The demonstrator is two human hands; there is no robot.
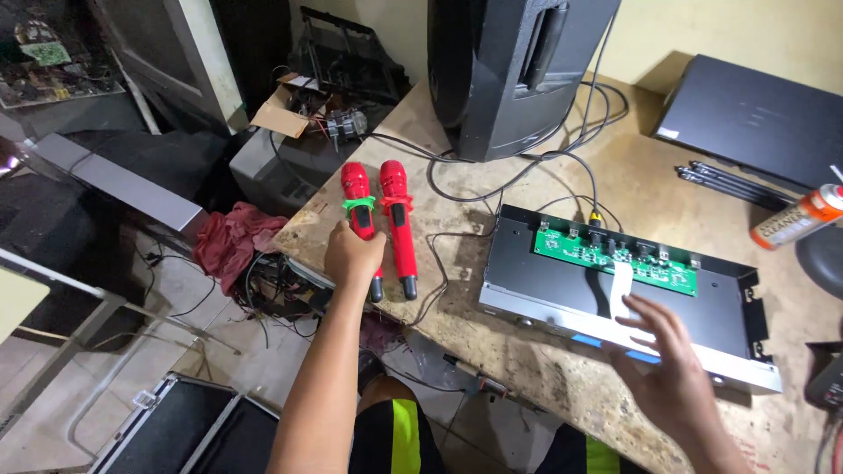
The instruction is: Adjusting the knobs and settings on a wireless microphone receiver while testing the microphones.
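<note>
Two red microphones lie side by side on the stone worktop point(527, 369). My left hand point(353, 254) is closed around the left microphone point(357, 204), which has a green ring. The right microphone point(398, 224) lies just beside it, untouched. My right hand point(669, 364) hovers open with fingers spread over the front edge of an opened black device chassis point(729, 303). Inside the chassis sit a green circuit board point(615, 256) and a white ribbon cable point(621, 290).
A large black speaker point(505, 70) stands at the back with black cables point(544, 158) looping around it. A black flat box point(764, 118), thin rods point(729, 183) and an orange-capped spray can point(803, 215) lie at the right. Red cloth point(233, 241) and clutter sit left, below the worktop.
</note>
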